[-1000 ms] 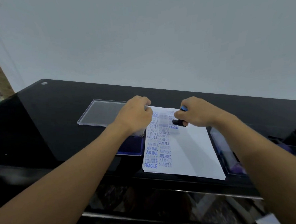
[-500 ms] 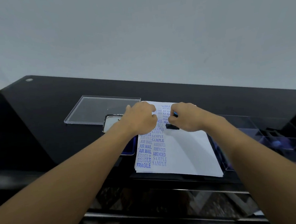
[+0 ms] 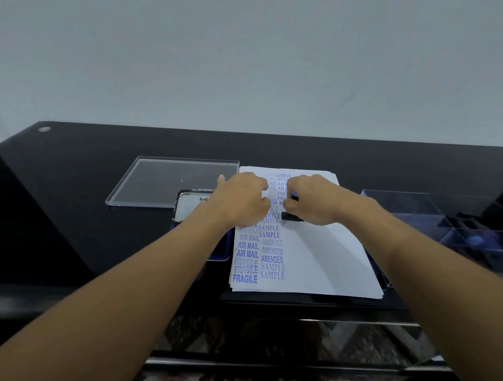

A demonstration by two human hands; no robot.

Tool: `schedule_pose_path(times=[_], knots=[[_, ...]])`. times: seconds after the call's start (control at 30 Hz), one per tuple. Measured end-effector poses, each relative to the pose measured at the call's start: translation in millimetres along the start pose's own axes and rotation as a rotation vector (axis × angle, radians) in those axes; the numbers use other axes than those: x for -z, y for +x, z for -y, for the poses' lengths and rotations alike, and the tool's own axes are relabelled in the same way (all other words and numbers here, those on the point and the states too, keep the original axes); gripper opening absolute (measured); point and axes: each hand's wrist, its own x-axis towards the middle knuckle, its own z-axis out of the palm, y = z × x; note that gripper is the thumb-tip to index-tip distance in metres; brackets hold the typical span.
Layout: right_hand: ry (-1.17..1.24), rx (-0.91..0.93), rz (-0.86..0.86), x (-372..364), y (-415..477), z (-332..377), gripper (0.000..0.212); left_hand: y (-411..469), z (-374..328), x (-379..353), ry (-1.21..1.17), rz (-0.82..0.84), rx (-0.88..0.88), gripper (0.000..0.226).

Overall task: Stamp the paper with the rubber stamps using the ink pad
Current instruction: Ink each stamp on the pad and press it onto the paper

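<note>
A stack of white paper (image 3: 316,254) lies on the black table, with columns of blue stamped words down its left side. My right hand (image 3: 315,201) grips a rubber stamp (image 3: 291,216) with a black base and blue handle, its base down on the paper below the third column. My left hand (image 3: 242,201) rests with curled fingers on the paper's upper left part, beside the right hand. The ink pad (image 3: 215,251), a blue tray with an open white lid (image 3: 188,207), sits left of the paper, largely hidden by my left forearm.
A clear plastic lid (image 3: 158,178) lies flat behind the ink pad. A clear compartment box (image 3: 440,217) holding more stamps stands right of the paper. The table's front edge (image 3: 281,315) runs just below the paper.
The right hand has brought the stamp down the paper a little, toward me and to the left. The left hand stayed on the paper. The ink pad's white lid has come into sight.
</note>
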Motion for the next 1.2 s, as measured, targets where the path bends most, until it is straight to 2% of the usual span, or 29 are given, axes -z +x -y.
schedule_pose_path(times=[0.6, 0.9, 1.2], knots=[[0.005, -0.013, 0.012, -7.9, 1.6, 1.5, 0.026, 2.1, -1.4, -6.9, 0.008, -0.008, -0.027, 0.031], [0.049, -0.017, -0.011, -21.6, -2.5, 2.8, 0.015, 3.1, -2.5, -11.3, 0.031, 0.032, -0.014, 0.031], [0.131, -0.039, -0.021, -22.7, -7.9, 5.1, 0.013, 3.7, -5.7, -13.5, 0.058, 0.069, 0.001, 0.029]])
